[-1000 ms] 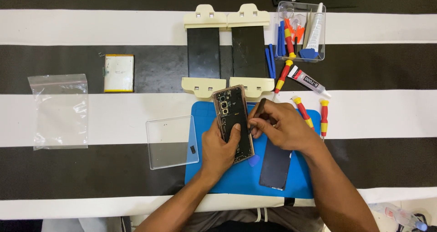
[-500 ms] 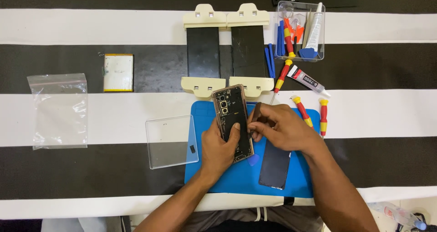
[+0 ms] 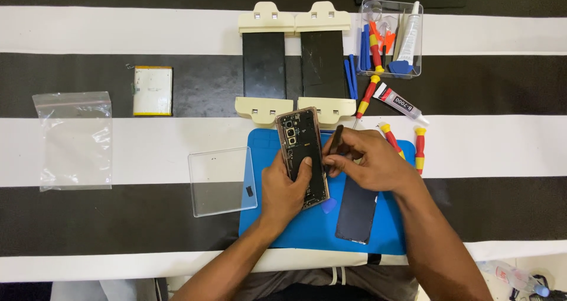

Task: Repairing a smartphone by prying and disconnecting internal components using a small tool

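Note:
An opened phone (image 3: 302, 153) with its back off and dark insides showing is gripped by my left hand (image 3: 284, 189) over a blue work mat (image 3: 307, 230). My right hand (image 3: 367, 162) holds a thin dark tool (image 3: 336, 140) with its lower end at the phone's right edge. A dark phone back panel (image 3: 357, 209) lies on the mat, partly under my right wrist. A small blue pick (image 3: 329, 205) sits beside the phone's lower corner.
Two black clamp fixtures (image 3: 292, 62) stand behind the mat. A clear box of tools (image 3: 391, 38), a glue tube (image 3: 400, 104) and red-yellow screwdrivers (image 3: 419, 150) lie at right. A clear tray (image 3: 222, 180), a plastic bag (image 3: 74, 140) and a flat battery (image 3: 152, 90) lie at left.
My right hand has shifted slightly left, bringing the dark tool closer to the phone's right edge. My left hand and the phone have stayed put.

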